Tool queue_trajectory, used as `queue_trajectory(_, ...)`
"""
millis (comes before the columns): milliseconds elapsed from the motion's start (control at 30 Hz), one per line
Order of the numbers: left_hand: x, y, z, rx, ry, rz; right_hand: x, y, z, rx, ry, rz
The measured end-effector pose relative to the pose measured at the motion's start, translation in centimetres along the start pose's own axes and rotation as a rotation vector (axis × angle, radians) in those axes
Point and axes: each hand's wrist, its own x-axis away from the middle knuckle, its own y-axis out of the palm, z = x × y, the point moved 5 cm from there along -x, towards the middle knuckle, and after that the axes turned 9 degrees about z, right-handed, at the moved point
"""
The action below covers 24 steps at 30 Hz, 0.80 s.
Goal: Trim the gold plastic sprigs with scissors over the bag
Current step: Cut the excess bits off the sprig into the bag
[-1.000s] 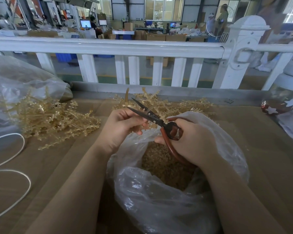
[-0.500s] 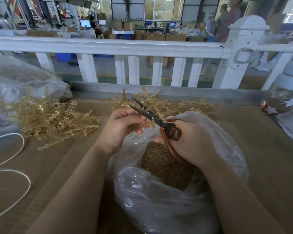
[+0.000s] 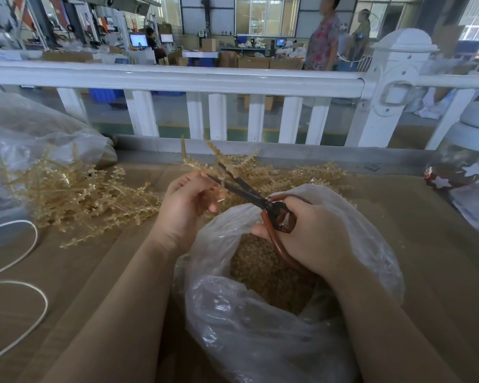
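Centre of frame: left hand (image 3: 184, 207) is pinching a gold sprig (image 3: 202, 158), its tips fanning up toward the white railing (image 3: 177, 78). Right hand (image 3: 313, 236) is gripping the red-brown loops of the scissors (image 3: 249, 193); dark blades are standing slightly parted, their tips right at the sprig beside the left fingers.

Lower centre: a clear plastic bag (image 3: 260, 327) is sitting open on the table (image 3: 440, 244), directly under both hands, holding a heap of small gold trimmings (image 3: 257, 269).

Left of frame: a loose pile of sprigs (image 3: 75, 197) is lying on the table, spilling from a second clear bag (image 3: 25, 139) at the left edge. More sprigs (image 3: 302, 176) are lying behind the open bag. White cord (image 3: 25, 272) is looping at lower left.
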Motion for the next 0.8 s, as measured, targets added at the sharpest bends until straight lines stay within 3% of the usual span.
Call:
queue_trajectory(133,-0.1,-0.9,0.3,0.092,0.004,0.178,0.1,-0.7,-0.4,0.039,-0.032,0.056)
queue_trajectory(467,0.1,-2.5,0.7,-0.021,0.026,0.440,0.3,-1.5,0.0,0.096,-0.032,0.190)
queue_trajectory(633,0.6,-0.2,0.8,-0.273,0.106,0.175,0.5,-1.7,-0.8,0.030,-0.098,0.209)
queue_trajectory(800,1.2,2.0,0.4,-0.304,0.117,-0.007,0.3,-1.2,-0.7,0.091,-0.095,0.136)
